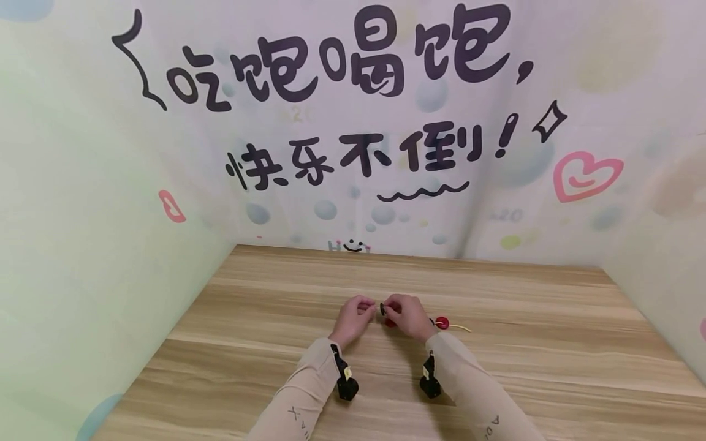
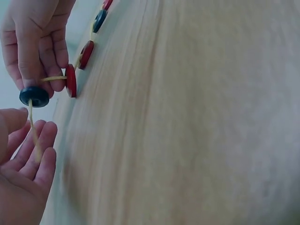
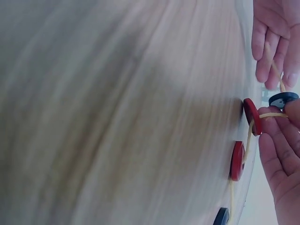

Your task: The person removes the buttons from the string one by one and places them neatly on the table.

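A yellow cord [image 2: 33, 129] runs through a dark blue button [image 2: 34, 96], which my right hand [image 1: 393, 306] pinches just above the wooden table [image 1: 524, 367]. My left hand [image 1: 368, 306] holds the cord's free end between thumb and fingers, close to the button [image 1: 382, 308]. Behind the button the cord carries a red button [image 2: 71, 80], a second red one [image 2: 86, 54] and a dark one [image 2: 99, 20]. The right wrist view shows the same string: the dark blue button [image 3: 283, 99], then red buttons [image 3: 251, 116] [image 3: 237, 161]. The strung buttons [image 1: 442, 323] lie on the table to the right of my hands.
Printed walls [image 1: 110, 214] close the table in on the left, back and right. The cord's tail [image 1: 462, 328] lies on the wood to the right of the buttons.
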Available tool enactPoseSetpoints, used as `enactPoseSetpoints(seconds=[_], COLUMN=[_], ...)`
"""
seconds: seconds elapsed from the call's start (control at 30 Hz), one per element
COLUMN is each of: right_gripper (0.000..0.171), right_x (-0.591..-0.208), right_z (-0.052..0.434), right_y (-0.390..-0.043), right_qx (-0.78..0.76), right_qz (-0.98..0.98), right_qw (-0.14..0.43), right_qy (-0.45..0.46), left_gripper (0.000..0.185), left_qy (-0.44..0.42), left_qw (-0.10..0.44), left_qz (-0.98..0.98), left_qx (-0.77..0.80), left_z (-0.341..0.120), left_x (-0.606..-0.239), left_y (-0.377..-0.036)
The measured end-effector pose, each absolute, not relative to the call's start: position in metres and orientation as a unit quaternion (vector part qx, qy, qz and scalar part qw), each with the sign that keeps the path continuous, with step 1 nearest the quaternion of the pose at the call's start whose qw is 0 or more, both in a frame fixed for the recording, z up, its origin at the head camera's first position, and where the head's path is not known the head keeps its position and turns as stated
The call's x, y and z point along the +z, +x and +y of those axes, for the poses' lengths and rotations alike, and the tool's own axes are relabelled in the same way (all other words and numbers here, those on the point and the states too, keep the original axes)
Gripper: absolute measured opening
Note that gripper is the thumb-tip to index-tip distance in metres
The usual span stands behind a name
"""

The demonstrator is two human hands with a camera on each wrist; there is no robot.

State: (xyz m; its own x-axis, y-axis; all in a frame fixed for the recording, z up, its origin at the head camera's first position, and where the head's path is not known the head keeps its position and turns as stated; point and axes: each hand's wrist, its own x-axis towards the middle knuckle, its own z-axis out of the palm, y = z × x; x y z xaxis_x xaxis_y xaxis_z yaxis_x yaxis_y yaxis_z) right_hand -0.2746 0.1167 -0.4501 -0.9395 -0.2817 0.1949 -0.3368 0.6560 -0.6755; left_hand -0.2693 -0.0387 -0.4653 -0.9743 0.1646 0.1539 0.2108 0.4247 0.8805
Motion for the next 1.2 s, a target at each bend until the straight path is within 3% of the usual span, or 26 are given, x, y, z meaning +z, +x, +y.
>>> enactPoseSetpoints(seconds=[0.33, 0.7, 0.97, 1.2], right_gripper=[0.004, 0.004, 0.004, 0.004], right_x=[-0.448, -0.450, -0.449, -0.450], right_z=[0.117, 0.118, 0.117, 0.119], right_y=[-0.273, -0.274, -0.273, -0.273], right_qx=[0.394, 0.386, 0.388, 0.388], right_qz=[-0.901, -0.902, -0.900, -0.901], right_qw=[0.046, 0.067, 0.067, 0.066], right_qy=[0.174, 0.184, 0.187, 0.181], left_gripper=[0.035, 0.031, 0.027, 0.029], left_qy=[-0.162, -0.159, -0.171, -0.172], left_qw=[-0.007, -0.015, -0.015, 0.008], left_qz=[-0.796, -0.801, -0.780, -0.803], left_qx=[-0.583, -0.577, -0.601, -0.570], left_z=[-0.036, -0.032, -0.032, -0.036], left_x=[-0.469, -0.465, -0.440, -0.464], left_y=[-0.271, -0.267, -0.250, -0.265])
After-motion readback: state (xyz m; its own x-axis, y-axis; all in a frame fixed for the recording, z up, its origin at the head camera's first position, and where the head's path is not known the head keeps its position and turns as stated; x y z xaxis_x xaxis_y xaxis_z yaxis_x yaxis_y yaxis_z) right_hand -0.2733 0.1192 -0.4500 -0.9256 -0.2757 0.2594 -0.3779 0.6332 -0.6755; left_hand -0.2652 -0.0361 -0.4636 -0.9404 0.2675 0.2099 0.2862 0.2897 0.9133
